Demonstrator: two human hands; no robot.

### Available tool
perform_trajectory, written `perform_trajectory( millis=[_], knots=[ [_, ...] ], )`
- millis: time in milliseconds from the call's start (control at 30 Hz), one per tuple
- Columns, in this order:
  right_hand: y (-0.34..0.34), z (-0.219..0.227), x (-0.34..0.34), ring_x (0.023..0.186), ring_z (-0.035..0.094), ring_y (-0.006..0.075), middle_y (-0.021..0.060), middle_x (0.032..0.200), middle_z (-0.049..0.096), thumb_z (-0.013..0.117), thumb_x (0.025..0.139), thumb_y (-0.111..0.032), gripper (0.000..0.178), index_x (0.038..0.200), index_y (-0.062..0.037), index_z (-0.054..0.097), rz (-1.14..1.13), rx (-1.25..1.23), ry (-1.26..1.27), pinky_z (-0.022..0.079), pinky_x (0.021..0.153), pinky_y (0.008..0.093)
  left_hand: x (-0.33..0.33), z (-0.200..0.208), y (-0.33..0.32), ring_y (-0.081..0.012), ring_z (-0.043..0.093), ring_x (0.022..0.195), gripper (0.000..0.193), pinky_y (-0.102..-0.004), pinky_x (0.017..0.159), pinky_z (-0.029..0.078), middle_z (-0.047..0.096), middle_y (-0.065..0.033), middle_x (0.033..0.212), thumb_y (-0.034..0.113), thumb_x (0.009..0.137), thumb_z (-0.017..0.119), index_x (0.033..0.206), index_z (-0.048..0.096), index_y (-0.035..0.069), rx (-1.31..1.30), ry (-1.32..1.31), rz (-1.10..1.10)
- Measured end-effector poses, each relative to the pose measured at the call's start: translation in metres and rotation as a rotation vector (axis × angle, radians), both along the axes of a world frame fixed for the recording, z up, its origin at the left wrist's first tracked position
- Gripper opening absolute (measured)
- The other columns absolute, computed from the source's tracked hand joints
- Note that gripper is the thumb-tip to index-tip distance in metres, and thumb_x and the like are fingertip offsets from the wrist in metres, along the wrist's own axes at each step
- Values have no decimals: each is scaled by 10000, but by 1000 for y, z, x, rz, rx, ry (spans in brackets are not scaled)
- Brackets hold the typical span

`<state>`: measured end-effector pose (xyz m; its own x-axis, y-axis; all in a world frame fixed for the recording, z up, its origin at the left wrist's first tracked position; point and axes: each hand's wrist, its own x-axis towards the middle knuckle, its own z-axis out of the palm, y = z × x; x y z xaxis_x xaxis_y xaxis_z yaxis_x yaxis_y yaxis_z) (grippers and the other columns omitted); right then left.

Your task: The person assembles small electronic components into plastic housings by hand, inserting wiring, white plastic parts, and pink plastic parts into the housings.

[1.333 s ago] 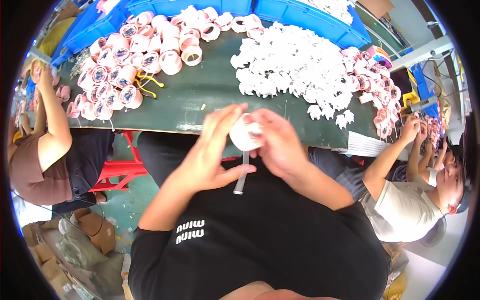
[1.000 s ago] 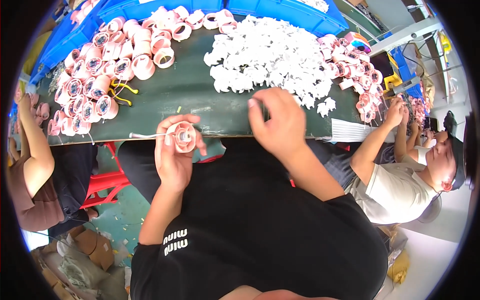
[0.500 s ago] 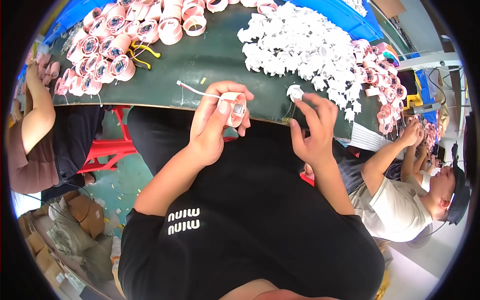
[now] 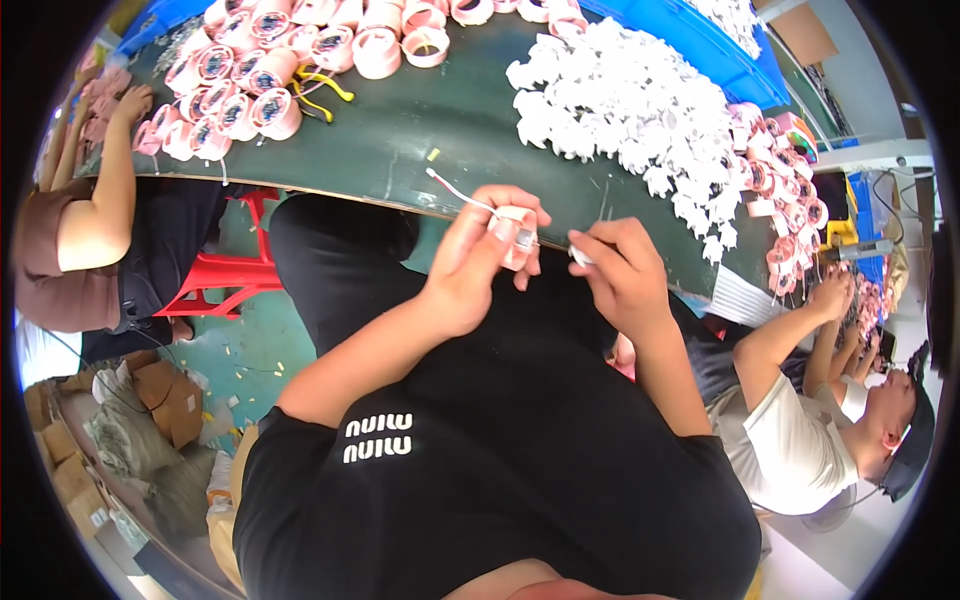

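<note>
"Where are your hands, and what are they gripping?"

"My left hand (image 4: 472,262) is grasping a pink housing (image 4: 515,256), thumb and fingers wrapping its sides, just beside the bench's near edge. Treat that housing as the clock's centre. A silver insert (image 4: 525,238) is showing in its open side, and a white wire (image 4: 462,191) is stretching out toward ten o'clock."

"And the other hand?"

"My right hand (image 4: 628,272) is pinching a small white piece (image 4: 581,256) between its fingertips, near the housing at three to four o'clock, with a gap showing between the two. My fingers are covering most of the piece, so I am not making out its shape."

"What is lying around them?"

"On the dark green bench (image 4: 455,125), a heap of white pieces (image 4: 625,100) is spreading at one o'clock. More pink housings (image 4: 275,75) are clustering at ten, a yellow-handled tool (image 4: 325,95) lying beside them. Another batch of pink parts (image 4: 785,190) is sitting between two and three. At four o'clock, a co-worker in a pale shirt (image 4: 790,445) is sitting."
</note>
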<state>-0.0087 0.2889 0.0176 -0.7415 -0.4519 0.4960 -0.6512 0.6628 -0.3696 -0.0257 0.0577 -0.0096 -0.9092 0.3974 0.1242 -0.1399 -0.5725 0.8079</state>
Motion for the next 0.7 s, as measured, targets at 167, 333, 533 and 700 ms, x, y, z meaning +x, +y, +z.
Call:
perform_trajectory(
  millis=[167,333,533,700],
  knots=[
    [-23,-7,3,864,558,179,94,907,588,548,1048,-176,201,1123,7,585,154,-1094,-572,453,768,300,12,4,12,-146,563,863,430,-297,710,499,542,-117,1229,364,1120,438,1388,403,29,-82,106,-79],
    [-51,-5,-6,709,401,83,14,757,453,473,1098,-297,324,845,-96,452,171,-1458,-741,314,605,269,18,10,20,-120,493,853,384,-286,749,474,509,-84,1188,218,1111,443,1430,357,22,-200,340,-19],
    [-68,-3,-8,962,539,154,178,1302,561,430,1120,-278,379,1393,-16,445,127,-1281,-580,453,884,299,15,16,9,-262,482,1098,583,-402,974,439,393,-198,1295,16,937,634,1427,317,11,-418,597,117],
    [-76,2,-8,1412,474,330,315,1572,404,374,1121,-265,493,1517,30,368,344,-1302,-619,318,1206,443,9,14,13,-374,514,1088,642,-441,901,487,390,-242,1289,5,926,681,1445,303,18,-531,740,194]
  ],
)
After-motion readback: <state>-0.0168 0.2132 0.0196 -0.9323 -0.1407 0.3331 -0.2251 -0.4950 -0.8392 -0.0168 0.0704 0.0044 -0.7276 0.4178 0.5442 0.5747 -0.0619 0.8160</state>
